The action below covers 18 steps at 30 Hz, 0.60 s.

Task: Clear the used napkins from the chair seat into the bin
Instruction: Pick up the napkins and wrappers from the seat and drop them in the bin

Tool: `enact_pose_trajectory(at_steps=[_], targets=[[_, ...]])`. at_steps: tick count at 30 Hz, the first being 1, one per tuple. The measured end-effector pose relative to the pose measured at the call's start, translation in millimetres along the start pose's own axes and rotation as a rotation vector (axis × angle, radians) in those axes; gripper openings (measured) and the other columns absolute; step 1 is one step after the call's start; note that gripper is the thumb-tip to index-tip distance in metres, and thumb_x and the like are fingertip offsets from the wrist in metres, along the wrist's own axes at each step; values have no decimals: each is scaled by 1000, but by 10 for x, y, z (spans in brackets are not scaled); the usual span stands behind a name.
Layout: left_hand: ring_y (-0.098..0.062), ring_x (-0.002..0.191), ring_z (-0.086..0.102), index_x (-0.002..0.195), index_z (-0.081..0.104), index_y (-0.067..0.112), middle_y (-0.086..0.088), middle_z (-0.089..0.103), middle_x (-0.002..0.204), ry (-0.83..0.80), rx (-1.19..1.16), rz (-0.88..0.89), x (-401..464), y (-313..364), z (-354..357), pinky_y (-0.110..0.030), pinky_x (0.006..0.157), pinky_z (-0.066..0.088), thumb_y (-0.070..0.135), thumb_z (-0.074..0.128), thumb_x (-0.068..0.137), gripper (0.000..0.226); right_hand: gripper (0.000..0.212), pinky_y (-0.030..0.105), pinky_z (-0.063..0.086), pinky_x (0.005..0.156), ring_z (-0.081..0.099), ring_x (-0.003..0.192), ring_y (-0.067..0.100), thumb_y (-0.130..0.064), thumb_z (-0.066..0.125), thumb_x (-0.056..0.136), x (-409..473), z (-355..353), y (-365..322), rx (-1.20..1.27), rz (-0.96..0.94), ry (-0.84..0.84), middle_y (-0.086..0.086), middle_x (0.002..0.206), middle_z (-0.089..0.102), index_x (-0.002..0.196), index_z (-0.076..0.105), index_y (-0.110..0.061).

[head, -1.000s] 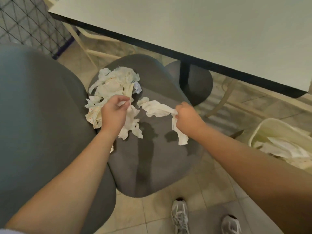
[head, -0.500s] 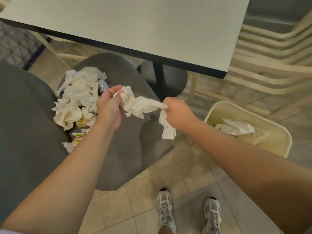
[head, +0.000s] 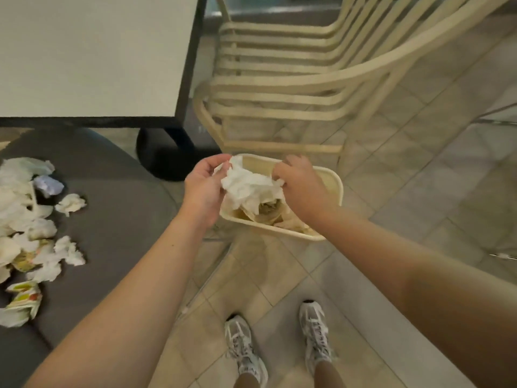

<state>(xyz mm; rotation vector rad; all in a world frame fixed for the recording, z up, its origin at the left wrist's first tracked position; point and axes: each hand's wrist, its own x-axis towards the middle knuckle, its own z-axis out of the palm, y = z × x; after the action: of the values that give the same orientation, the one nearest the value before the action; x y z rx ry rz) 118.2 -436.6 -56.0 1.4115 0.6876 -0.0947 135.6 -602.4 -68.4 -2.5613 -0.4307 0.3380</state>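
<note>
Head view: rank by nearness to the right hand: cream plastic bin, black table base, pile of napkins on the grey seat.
From the right hand:
1. Cream plastic bin, directly beneath it.
2. Black table base, left, beyond.
3. Pile of napkins, far left on the grey seat.

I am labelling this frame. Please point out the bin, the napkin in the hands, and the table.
bin [head: 337, 189], head view, bare right rim.
napkin [head: 246, 186], head view, crumpled white middle.
table [head: 92, 54], head view, bare top.

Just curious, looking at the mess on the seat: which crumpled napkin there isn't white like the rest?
The small pale bluish-lilac wad near the far end of the pile on the grey chair seat; the loose napkins around it are white or cream.
</note>
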Motion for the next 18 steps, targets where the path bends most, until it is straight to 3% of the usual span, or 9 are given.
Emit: enact_pose_trajectory(at_steps=[4,8,12,14,16,18], targets=[[-12,99,62,93,64,26,3,65,104,71,211,102,65,-205,368,-27,85,53,14,59,90,14,32,36,41,82,46,112,33,9,45,86,-116,69,445,-84,99,-145,17,118,47,111,61,-3],[-2,95,59,90,63,30,11,63,100,102,369,215,100,-297,492,-17,83,49,16,61,88,14,40,39,33,106,34,133,35,-7,48,92,-180,90,528,-168,206,-480,21,144,32,132,48,-3],[-2,95,53,88,65,23,8,53,105,-8,656,415,177,-398,481,-9,84,41,16,62,87,8,37,35,37,104,39,130,29,-10,40,97,-131,131,444,-412,170,-744,15,141,39,133,45,-3],[-3,98,47,100,65,18,9,47,111,-179,859,356,254,-479,469,-10,87,35,17,58,90,12,34,36,39,102,44,126,28,-10,40,96,-59,142,406,-463,131,-742,14,135,46,128,50,-4],[-9,101,49,112,62,15,6,51,114,-393,1097,190,336,-579,464,-20,89,38,17,52,93,22,33,37,43,99,49,121,29,-8,42,94,4,158,381,-466,116,-634,16,135,46,126,51,-4],[-18,97,55,109,62,15,0,59,108,-568,1307,42,373,-659,470,-27,82,42,17,44,94,24,31,33,46,91,52,113,28,-4,44,91,64,200,370,-425,138,-511,17,133,43,121,53,-5]])
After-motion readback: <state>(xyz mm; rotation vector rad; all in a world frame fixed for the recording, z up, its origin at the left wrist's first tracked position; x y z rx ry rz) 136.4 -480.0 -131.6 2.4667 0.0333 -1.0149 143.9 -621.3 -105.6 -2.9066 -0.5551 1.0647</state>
